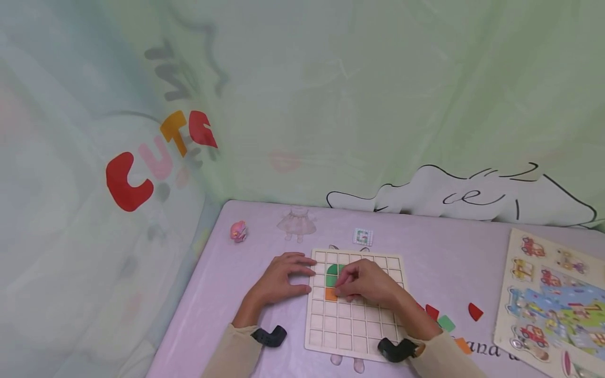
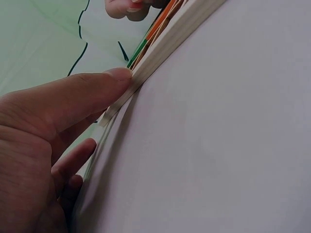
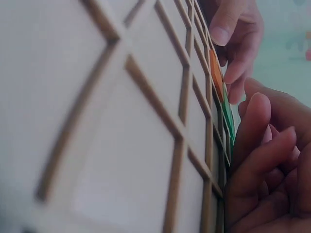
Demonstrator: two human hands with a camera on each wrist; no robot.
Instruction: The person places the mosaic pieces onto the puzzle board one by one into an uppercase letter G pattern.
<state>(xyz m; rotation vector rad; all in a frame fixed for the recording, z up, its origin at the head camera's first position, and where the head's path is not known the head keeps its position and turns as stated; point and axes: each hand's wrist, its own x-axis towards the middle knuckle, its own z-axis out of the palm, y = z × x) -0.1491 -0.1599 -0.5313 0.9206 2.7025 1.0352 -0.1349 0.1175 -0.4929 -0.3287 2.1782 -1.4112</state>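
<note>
A pale wooden grid board (image 1: 324,321) lies on the table, with green pieces (image 1: 332,270) and an orange square (image 1: 330,294) in its left-hand cells. My left hand (image 1: 282,278) rests at the board's left edge, fingers spread; in the left wrist view its thumb (image 2: 92,92) touches the board's side. Over the board, my right hand (image 1: 366,282) has its fingers bent and thumb and fingertips close together beside the green and orange pieces. A trace of red shows by its fingertips in the left wrist view, but whether they pinch a piece is unclear.
Right of the board lie loose red (image 1: 475,312), green (image 1: 446,323) and orange (image 1: 463,345) pieces. A picture puzzle board (image 1: 503,315) sits at the far right. Behind the grid are a small pattern card (image 1: 363,237) and a pink trinket (image 1: 238,231). Curtains enclose the table.
</note>
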